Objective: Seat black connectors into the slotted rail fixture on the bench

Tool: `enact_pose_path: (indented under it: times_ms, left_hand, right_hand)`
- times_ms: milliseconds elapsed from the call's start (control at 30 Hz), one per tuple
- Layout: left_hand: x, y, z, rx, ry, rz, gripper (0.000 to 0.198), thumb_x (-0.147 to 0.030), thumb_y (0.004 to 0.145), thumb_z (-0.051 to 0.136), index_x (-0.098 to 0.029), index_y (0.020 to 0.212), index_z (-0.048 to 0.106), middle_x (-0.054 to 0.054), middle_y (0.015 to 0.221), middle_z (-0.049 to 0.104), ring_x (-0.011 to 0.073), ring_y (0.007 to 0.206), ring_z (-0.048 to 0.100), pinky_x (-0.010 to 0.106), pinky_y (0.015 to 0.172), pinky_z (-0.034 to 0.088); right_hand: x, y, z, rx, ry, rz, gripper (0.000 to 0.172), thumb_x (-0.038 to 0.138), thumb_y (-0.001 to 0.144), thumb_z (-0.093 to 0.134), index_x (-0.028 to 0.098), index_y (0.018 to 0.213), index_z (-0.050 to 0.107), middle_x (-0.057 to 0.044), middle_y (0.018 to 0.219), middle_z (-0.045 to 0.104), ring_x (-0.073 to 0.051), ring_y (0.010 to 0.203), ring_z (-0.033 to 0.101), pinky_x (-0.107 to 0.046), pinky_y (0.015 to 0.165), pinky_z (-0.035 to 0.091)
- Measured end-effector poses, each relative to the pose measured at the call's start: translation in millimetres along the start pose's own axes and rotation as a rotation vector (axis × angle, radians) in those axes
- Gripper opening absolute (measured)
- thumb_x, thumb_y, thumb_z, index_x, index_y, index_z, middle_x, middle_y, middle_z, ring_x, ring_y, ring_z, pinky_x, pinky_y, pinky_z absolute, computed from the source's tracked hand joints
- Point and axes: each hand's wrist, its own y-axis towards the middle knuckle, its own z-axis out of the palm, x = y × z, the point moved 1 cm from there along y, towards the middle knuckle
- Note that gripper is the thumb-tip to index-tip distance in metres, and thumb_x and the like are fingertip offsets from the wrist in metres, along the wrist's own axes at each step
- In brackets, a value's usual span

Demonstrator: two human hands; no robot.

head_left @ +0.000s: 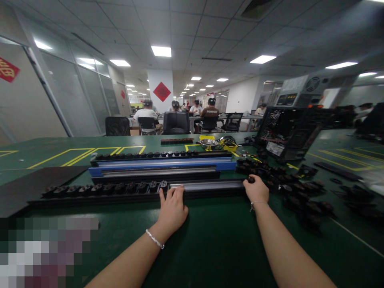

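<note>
A long black rail with a shiny metal channel lies across the table in front of me. Its left part carries a row of small black roller-like pieces with greyish tops. My left hand rests its outstretched fingers on the rail's front edge, just right of the last piece in the row. At the rail's right end, my right hand has thumb and fingers closed on a small dark round piece, partly hidden by the fingers.
Behind lie blue rails and another filled row. Loose black pieces are heaped on the right, near an open computer case. A metal bowl stands farther back. A blurred-out patch covers the lower left. People sit at distant desks.
</note>
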Motion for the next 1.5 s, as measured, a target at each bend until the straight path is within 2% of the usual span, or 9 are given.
enact_pose_path:
  times_ms: [567,767,1067,1267,1500]
  left_hand:
    - [0.6,0.1,-0.2,0.006,0.001,-0.004,0.055,-0.017,0.073,0.046,-0.02,0.128,0.044,0.008,0.131,0.054,0.0255,0.125,0.041,0.063,0.111,0.004]
    - [1.0,-0.2,0.2,0.0,-0.011,0.001,0.055,-0.017,0.073,0.046,-0.02,0.128,0.044,0.008,0.131,0.055,0.0259,0.125,0.041,0.064,0.111,0.005]
    - [0.9,-0.3,-1.9,0.004,-0.017,0.006,0.055,-0.017,0.073,0.045,-0.02,0.128,0.044,0.008,0.132,0.054,0.0262,0.125,0.04,0.064,0.111,0.006]
    - [1.6,-0.6,-0.6,0.024,0.023,0.005,0.056,-0.018,0.074,0.046,-0.02,0.129,0.042,0.008,0.133,0.053,0.0263,0.126,0.04,0.065,0.111,0.007]
    - [1.1,-0.6,-1.4,0.02,0.002,0.001,0.055,-0.017,0.074,0.046,-0.02,0.129,0.043,0.008,0.134,0.052,0.0258,0.126,0.039,0.064,0.111,0.005]
  right_hand:
    - [-9.5,7.6,3.9,-0.098,0.029,-0.024,0.044,0.035,0.073,0.052,0.018,0.111,0.065,-0.012,0.105,0.067,-0.026,0.091,0.061,-0.036,0.082,0.047]
    - [-15.5,14.2,3.9,-0.133,0.036,-0.028,0.043,0.035,0.071,0.054,0.017,0.109,0.067,-0.013,0.1,0.068,-0.026,0.087,0.062,-0.036,0.08,0.047]
    - [-18.2,18.0,-0.5,-0.122,0.022,0.009,0.044,0.034,0.072,0.054,0.018,0.111,0.066,-0.012,0.103,0.067,-0.027,0.091,0.06,-0.036,0.082,0.046]
    - [-34.2,31.4,-3.1,-0.146,0.046,0.063,0.043,0.031,0.071,0.053,0.017,0.11,0.066,-0.012,0.101,0.067,-0.026,0.089,0.06,-0.037,0.082,0.046]
    - [-55.0,45.6,5.4,-0.114,0.063,0.09,0.04,0.032,0.067,0.056,0.018,0.102,0.068,-0.01,0.093,0.068,-0.024,0.08,0.06,-0.036,0.077,0.047]
